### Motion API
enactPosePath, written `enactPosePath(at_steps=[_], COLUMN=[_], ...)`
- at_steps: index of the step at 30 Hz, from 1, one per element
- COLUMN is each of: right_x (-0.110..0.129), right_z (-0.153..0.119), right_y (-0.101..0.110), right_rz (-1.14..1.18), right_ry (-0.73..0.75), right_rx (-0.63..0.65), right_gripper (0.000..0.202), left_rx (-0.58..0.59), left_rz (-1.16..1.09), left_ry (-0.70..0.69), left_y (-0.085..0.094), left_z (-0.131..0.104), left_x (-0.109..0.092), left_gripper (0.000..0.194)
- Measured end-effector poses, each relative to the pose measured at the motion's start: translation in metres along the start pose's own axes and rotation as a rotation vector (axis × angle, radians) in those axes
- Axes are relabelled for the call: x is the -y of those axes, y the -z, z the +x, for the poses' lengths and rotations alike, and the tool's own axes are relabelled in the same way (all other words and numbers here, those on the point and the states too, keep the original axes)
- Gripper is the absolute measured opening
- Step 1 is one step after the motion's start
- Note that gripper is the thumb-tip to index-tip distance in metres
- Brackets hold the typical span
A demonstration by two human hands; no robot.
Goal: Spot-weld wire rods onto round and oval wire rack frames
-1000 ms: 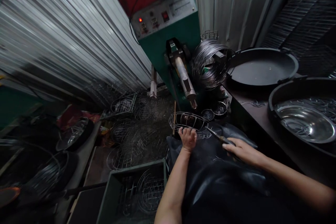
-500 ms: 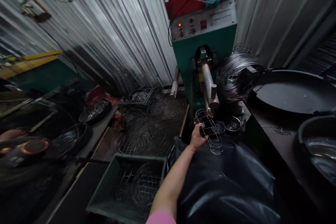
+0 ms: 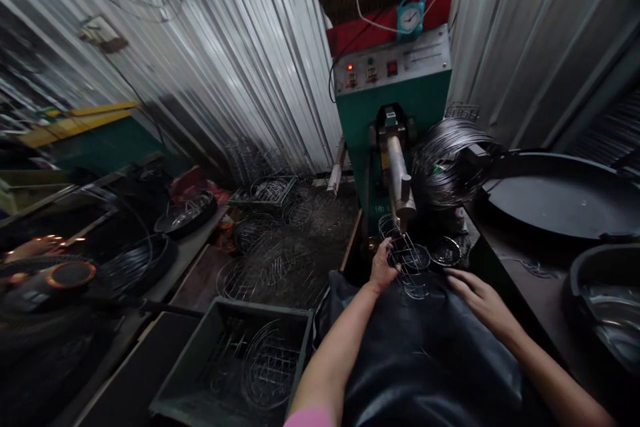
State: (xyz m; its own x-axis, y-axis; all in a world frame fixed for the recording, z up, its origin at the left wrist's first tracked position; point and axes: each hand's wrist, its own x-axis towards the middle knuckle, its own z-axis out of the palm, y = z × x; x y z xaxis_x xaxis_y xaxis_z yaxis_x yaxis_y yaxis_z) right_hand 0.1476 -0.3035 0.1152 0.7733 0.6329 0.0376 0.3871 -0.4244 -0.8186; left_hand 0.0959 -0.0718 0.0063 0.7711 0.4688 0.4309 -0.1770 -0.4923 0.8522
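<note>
My left hand is closed on the near-left edge of a long, rounded wire rack, made of thin bent rods with crossbars. The rack is tilted, its far end close under the metal electrode arm of a green machine; whether the two touch I cannot tell. To the right, my right hand is held out with fingers stretched and nothing visible in them. Its fingertips are just in front of a small round dish of fine metal pieces. A black apron covers my lap.
A green crate holding wire racks stands at lower left. More wire pieces lie behind it. At right are a wire coil, a large black pan and a deep tub. A person's hand shows at far left.
My right hand has come into view from the lower right, beside the small dishes. My left hand and the wire rack have shifted slightly; the view has tilted up a little.
</note>
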Motion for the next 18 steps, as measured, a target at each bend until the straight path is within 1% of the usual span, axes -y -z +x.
enactPosePath(at_steps=[2,3,5,9,12,18], right_x=[0.024,0.032,0.040,0.036,0.034,0.042], right_z=[0.034,0.047,0.061,0.065,0.063,0.067], right_y=[-0.020,-0.027,-0.036,-0.040,-0.039,-0.039], right_rz=[0.089,0.123,0.175,0.205,0.186,0.151], right_ry=[-0.005,-0.008,-0.009,0.018,0.028,0.056], right_rx=[0.065,0.102,0.143,0.112,0.099,0.060], right_gripper=[0.043,0.043,0.042,0.040,0.037,0.032], left_rx=[-0.009,-0.013,-0.014,0.011,-0.007,-0.039], left_rz=[0.018,0.024,0.016,-0.050,-0.099,-0.168], left_ry=[0.000,0.002,0.012,0.056,0.068,0.094], left_y=[-0.002,-0.002,-0.002,-0.004,-0.006,-0.006], left_z=[0.002,0.003,0.005,0.006,0.005,0.008], left_x=[0.002,0.003,0.005,0.005,0.003,-0.005], left_gripper=[0.077,0.077,0.076,0.076,0.075,0.072])
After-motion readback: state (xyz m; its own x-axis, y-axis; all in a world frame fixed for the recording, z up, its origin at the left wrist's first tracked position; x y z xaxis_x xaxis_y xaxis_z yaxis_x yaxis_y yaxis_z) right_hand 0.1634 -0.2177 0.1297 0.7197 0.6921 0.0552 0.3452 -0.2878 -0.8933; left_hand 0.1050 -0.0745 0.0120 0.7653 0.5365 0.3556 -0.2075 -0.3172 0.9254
